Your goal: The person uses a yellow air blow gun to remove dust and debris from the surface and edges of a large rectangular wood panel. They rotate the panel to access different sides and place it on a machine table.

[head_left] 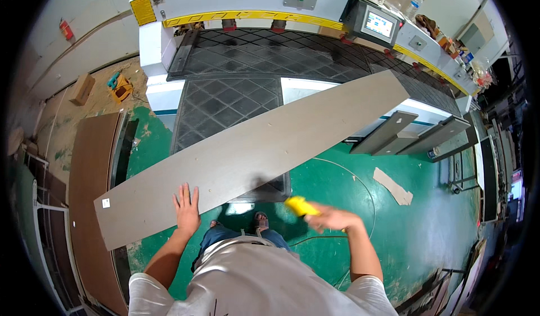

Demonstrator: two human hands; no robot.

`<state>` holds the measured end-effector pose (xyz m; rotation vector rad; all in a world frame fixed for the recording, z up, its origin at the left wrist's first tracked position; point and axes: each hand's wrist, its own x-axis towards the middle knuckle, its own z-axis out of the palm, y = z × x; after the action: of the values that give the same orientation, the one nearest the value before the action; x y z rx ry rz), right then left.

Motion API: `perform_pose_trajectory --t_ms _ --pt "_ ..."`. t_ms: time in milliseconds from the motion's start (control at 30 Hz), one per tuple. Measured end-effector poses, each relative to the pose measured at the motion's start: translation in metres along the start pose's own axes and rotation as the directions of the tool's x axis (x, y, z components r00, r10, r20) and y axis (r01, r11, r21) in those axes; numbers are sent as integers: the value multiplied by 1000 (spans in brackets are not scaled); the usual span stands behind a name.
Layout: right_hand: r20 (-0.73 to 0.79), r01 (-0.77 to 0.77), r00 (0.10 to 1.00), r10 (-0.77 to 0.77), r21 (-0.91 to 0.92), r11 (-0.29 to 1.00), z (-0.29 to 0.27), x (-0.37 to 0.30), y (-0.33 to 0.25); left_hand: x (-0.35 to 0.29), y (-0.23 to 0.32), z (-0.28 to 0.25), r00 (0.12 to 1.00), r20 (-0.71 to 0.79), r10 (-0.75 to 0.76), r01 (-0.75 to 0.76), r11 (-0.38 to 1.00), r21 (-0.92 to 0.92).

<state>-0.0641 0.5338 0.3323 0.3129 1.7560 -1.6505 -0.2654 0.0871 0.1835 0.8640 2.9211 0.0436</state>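
A long grey-brown panel (253,150) lies slantwise in front of me, from near left to far right, over a black grid-patterned bed (222,99). Small pale flecks and a white label (106,203) show on its face. My left hand (188,208) rests flat on the panel's near edge, fingers spread, gripping nothing. Off that same edge, to the right, my right hand (332,219) is closed round a yellow air gun (301,206). Motion smears the tool, and its front points toward the panel. A thin hose (315,238) runs close to this hand.
Across the back stands a white machine (242,0) with a yellow strip and a control screen (379,25). Dark boards (388,133) lean at the right. A brown panel (93,203) stands at the left. Cardboard (392,186) and a looping hose lie on the green floor.
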Motion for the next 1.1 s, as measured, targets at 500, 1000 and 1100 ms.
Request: perform_pose_trajectory --t_ms 500,1000,1100 --pt "26 -19 999 22 -101 995 70 86 -71 19 12 -2 980 -20 196 -197 965 -176" --pt "49 160 985 -166 101 982 156 158 -208 66 -258 -267 923 266 278 -144 891 -431" --pt "6 119 993 -120 71 990 147 163 -226 97 -267 -283 936 249 249 -108 875 -472"
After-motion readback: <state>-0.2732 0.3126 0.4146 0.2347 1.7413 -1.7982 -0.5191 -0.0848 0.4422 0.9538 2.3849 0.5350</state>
